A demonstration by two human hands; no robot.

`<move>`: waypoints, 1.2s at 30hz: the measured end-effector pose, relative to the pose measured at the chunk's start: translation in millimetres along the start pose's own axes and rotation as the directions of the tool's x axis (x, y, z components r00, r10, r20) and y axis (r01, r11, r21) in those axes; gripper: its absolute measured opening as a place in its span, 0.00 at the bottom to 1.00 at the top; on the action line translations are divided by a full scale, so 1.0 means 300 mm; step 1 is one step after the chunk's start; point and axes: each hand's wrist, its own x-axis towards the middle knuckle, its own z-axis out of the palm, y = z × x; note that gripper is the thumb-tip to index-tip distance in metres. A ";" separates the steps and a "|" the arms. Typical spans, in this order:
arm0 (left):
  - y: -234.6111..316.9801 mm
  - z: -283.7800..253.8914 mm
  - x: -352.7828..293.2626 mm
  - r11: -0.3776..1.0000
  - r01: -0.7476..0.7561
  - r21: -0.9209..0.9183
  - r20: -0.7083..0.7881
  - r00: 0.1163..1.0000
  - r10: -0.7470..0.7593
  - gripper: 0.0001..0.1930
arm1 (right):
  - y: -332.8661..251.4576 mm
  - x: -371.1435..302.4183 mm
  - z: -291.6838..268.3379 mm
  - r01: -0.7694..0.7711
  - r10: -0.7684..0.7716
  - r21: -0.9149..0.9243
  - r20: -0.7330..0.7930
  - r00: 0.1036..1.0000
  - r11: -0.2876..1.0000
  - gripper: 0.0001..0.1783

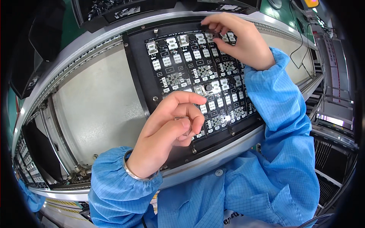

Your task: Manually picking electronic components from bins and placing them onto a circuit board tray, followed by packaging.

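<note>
A black panel of circuit boards (178, 70), with rows of white connectors and a few small black round components (192, 38), lies in a dark frame (133, 72) before me. Over its far edge, my right hand (241, 38) pinches a small black round component (215, 35) between thumb and fingers, right at the board; whether it touches is hidden. My left hand (171, 123) hovers above the panel's near left part, palm up. Its fingers curl around small, partly clear or metallic pieces (183, 125), mostly covered by the thumb and fingers.
The frame rests on a metal rail conveyor (95, 85) with a pale surface to the left. Black bins (125, 11) stand beyond the far rail, one with small dark parts. More boards (28, 159) sit at far left. A slotted rack (330, 159) is at right.
</note>
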 end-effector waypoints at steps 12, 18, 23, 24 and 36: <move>-0.011 0.007 0.017 1.000 -0.011 0.003 -0.001 1.000 0.011 0.22 | 0.030 -0.017 0.049 0.035 -0.038 -0.053 -0.058 0.998 0.998 0.30; -0.006 0.010 0.018 1.000 -0.006 -0.006 0.007 1.000 0.006 0.22 | 0.004 -0.013 0.055 -0.028 0.023 -0.103 -0.047 0.999 0.994 0.29; -0.005 0.015 0.021 1.000 0.004 -0.014 0.008 1.000 -0.004 0.22 | -0.012 -0.020 0.049 -0.065 0.063 -0.097 -0.023 0.998 0.993 0.28; -0.006 0.017 0.023 1.000 0.004 -0.011 0.006 1.000 -0.004 0.22 | -0.014 -0.026 0.051 -0.066 0.064 -0.097 -0.023 0.998 0.993 0.28; -0.004 0.056 0.038 0.979 0.049 -0.199 -0.030 0.998 -0.056 0.25 | -0.034 -0.023 -0.016 0.079 -0.090 -0.279 -0.027 0.996 0.957 0.22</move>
